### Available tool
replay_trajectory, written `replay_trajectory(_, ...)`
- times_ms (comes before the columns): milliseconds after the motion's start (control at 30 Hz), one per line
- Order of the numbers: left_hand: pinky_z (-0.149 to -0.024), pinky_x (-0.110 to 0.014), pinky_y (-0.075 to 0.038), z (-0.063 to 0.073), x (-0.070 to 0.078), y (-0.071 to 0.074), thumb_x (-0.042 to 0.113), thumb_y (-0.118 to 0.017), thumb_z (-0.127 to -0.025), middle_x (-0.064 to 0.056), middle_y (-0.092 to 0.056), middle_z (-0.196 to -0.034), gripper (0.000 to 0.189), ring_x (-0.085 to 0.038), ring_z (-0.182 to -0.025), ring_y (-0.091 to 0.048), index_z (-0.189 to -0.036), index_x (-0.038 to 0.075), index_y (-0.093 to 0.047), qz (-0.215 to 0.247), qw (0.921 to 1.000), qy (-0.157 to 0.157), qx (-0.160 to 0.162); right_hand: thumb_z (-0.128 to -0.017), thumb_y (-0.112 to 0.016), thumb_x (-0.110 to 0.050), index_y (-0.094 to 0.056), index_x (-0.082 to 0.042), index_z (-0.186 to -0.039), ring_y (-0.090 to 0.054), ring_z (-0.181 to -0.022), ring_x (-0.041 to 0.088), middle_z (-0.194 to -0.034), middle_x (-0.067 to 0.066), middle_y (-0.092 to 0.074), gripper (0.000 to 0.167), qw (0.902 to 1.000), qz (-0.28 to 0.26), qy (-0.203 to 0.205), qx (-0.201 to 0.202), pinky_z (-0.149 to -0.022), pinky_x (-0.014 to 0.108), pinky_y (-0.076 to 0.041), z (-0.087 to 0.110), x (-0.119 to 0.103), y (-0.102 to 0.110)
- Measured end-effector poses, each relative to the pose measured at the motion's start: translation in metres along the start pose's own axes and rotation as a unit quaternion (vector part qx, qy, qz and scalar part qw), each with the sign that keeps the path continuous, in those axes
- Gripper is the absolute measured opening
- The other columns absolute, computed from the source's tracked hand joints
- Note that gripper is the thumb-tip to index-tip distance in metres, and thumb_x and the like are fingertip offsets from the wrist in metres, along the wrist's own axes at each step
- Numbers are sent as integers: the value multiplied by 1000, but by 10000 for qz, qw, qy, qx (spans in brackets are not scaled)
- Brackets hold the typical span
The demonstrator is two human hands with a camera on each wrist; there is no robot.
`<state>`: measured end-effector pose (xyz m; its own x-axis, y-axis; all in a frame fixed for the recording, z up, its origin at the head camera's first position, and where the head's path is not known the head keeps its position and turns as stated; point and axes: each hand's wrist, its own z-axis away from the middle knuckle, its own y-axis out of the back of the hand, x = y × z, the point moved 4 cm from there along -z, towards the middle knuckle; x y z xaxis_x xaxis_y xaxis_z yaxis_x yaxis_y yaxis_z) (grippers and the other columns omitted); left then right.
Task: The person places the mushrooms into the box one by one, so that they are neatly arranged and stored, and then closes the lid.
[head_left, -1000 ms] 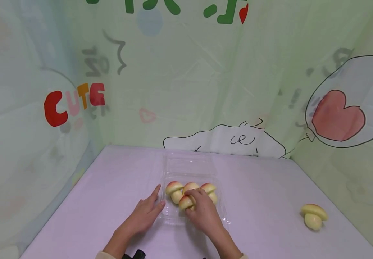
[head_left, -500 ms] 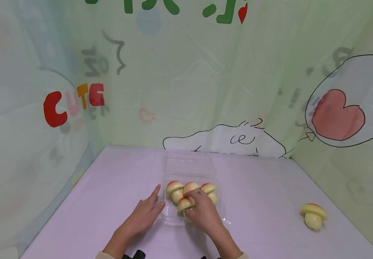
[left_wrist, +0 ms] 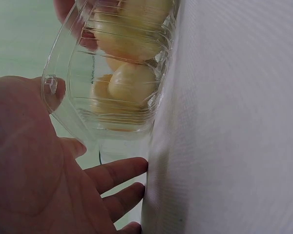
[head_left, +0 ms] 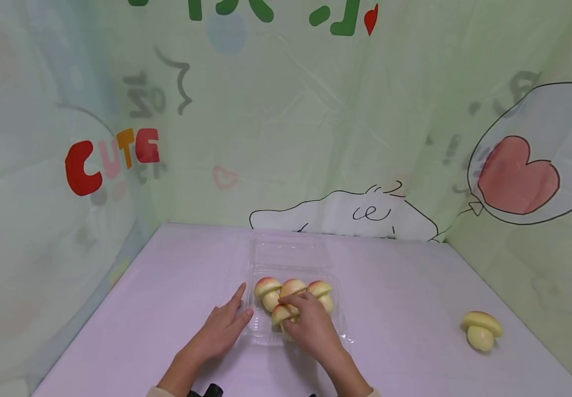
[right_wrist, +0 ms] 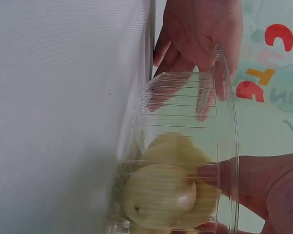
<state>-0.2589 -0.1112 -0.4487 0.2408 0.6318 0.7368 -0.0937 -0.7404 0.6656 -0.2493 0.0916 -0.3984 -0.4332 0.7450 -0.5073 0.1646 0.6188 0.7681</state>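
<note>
A clear plastic clamshell box (head_left: 261,334) lies on the table, its lid folded back. Three mushroom-shaped pieces with yellowish stems and red-tinged caps stand along its back, the left one (head_left: 268,292) fully visible. In front of them my right hand (head_left: 313,328) pinches another mushroom (head_left: 281,314), partly hidden by my fingers. My left hand (head_left: 221,331) touches the box's left edge with fingers spread and fairly straight. In the left wrist view, the left fingertips (left_wrist: 136,168) rest on the table beside the box. The right wrist view shows the right thumb (right_wrist: 210,173) over the rim, against a mushroom (right_wrist: 158,195).
One more mushroom (head_left: 481,331) lies by itself on the right of the table (head_left: 395,309). Behind stands a printed cloth backdrop (head_left: 286,121) on three sides. A dark object (head_left: 213,390) pokes in at the bottom edge.
The front mushroom has shifted slightly left and toward the box's front, and its cap has turned a little. My right index finger has straightened somewhat across it. The left hand stays put.
</note>
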Motion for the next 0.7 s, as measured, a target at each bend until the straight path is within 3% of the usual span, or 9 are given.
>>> replay_trajectory(400,-120,-75,-15,0,-1,-1,41,-48,-108,-27,-56,-149,67,-47,-147,-41,-164,10,-28,-5,10000,-20,47,-73,-80,2,-78,-9,-102,-69,-98,24,-102,4,-73,31,9998,-59,84,144,-82,41,-56,1,-1,1)
replay_trajectory(700,-120,-75,-15,0,-1,-1,41,-48,-108,-27,-56,-148,67,-48,-147,-42,-164,9,-28,-20,10000,-44,58,-70,-81,3,-78,-8,-106,-69,-101,27,-106,8,-73,37,9993,-296,-100,224,-87,46,-56,-1,1,8)
